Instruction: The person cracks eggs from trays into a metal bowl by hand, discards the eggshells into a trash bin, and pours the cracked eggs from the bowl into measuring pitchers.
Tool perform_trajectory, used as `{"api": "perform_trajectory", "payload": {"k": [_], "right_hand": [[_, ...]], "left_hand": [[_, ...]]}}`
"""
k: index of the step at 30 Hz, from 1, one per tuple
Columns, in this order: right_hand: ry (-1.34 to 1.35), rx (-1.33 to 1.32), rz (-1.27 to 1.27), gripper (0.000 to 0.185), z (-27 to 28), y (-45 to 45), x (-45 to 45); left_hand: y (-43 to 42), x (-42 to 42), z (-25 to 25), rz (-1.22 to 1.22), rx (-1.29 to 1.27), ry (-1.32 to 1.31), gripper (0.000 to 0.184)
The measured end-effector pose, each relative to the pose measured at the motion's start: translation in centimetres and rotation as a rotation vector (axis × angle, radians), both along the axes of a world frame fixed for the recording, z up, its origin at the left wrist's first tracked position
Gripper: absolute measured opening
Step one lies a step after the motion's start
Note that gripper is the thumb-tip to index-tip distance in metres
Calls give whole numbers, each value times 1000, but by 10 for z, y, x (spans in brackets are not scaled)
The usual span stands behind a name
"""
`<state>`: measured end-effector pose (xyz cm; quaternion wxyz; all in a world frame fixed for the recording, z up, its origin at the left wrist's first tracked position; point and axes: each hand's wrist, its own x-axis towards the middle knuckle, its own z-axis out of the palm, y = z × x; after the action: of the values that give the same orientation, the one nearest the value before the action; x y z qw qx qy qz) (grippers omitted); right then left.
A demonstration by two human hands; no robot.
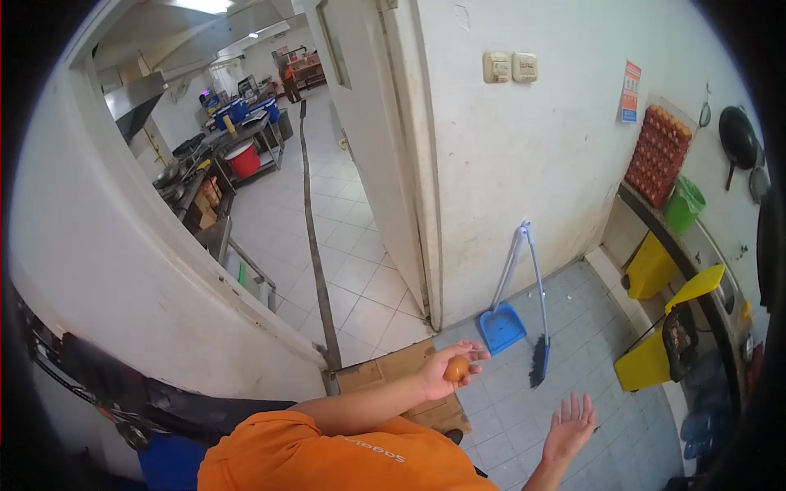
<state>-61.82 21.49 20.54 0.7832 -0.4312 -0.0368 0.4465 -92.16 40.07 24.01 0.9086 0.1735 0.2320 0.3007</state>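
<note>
My left hand (435, 375) is held out in front of my orange shirt (327, 458), its fingers curled around a brown egg (456, 368). The egg shows between the thumb and fingers. My right hand (569, 432) is lower and to the right, palm up with its fingers spread, and holds nothing. Beyond the hands, a blue long-handled dustpan (502, 327) and a blue broom (539, 360) lean at the wall.
Stacked egg trays (657, 155) stand on a counter at right beside a green bin (684, 204). Below are yellow bins (643, 364). An open door (368, 123) leads to a kitchen where a person (289, 82) stands. Flattened cardboard (385, 368) lies at the doorway.
</note>
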Motion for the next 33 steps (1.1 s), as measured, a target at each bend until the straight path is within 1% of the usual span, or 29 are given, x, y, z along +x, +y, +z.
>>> {"api": "perform_trajectory", "payload": {"k": [2,4,6,7,8,9,10,12,13,15,16,18,19,22,23,25,26,27,28,30,31,33], "right_hand": [[-129,-27,69,62,13,18,-24],[-288,-82,139,54,35,39,-55],[-729,26,263,48,43,45,-80],[-1065,33,252,48,60,47,-87],[-1396,-31,261,48,77,41,-91],[-1531,-91,253,46,86,35,-91],[-1686,-149,285,44,87,27,-85],[-1631,-271,295,42,82,1,-67],[-1616,-294,303,40,79,-11,-47],[-1570,-433,172,31,60,-51,3],[-1537,-489,108,27,51,-75,22],[-1302,-701,62,25,41,-131,72],[-1171,-795,40,25,35,-159,97],[-1025,-900,-200,27,4,-247,160],[-1018,-921,-246,27,-10,-280,182],[-999,-956,-332,27,-32,-335,226],[-954,-998,-351,25,-32,-355,252],[-902,-1039,-363,23,-31,-375,273],[-853,-1079,-371,21,-30,-394,294],[-847,-1057,-385,24,-18,-415,341],[-853,-1046,-390,27,-9,-421,369],[-906,-1026,-326,30,-2,-427,424]], "left_hand": [[-2,1,-22,-73,-6,-58,25],[-15,12,-26,-61,6,-11,27],[-19,26,-24,-83,33,34,29],[-22,36,-24,-103,57,44,30],[-30,44,-28,-145,64,46,32],[-27,55,-39,-213,13,96,36],[-32,67,-36,-283,-35,106,35],[-37,98,-23,-354,-114,98,33],[-42,118,-28,-420,-60,81,33],[-54,156,-47,-511,77,49,34],[-60,174,-49,-580,76,35,38],[-71,218,-47,-714,92,23,46],[-78,243,-47,-769,93,13,44],[-103,322,-49,-871,135,73,43],[-113,352,-60,-899,211,60,49],[-127,413,-86,-872,84,40,49],[-139,441,-91,-857,12,45,49],[-158,473,-76,-839,-44,103,49],[-172,505,-77,-861,-68,66,49],[-191,563,-84,-889,-128,-12,48],[-205,593,-74,-865,-14,68,45],[-220,647,-78,-888,135,127,43]]}}
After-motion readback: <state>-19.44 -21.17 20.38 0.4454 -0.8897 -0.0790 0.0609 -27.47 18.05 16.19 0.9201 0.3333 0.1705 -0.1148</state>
